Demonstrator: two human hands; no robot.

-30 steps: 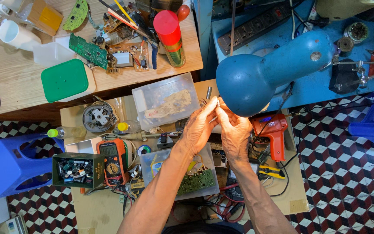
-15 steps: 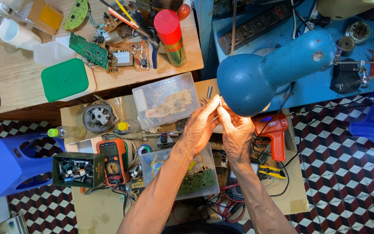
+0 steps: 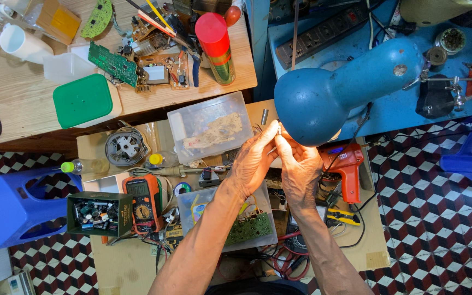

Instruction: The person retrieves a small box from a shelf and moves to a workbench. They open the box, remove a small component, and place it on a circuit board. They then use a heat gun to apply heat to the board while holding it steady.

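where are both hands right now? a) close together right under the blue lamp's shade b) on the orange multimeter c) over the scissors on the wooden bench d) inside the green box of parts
a: the left hand and right hand meet fingertip to fingertip on something small, right below the shade of the blue lamp.

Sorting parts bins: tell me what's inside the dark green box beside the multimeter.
The dark green box holds a jumble of small electronic components, mostly cylindrical ones. Anything beneath that top layer is covered.
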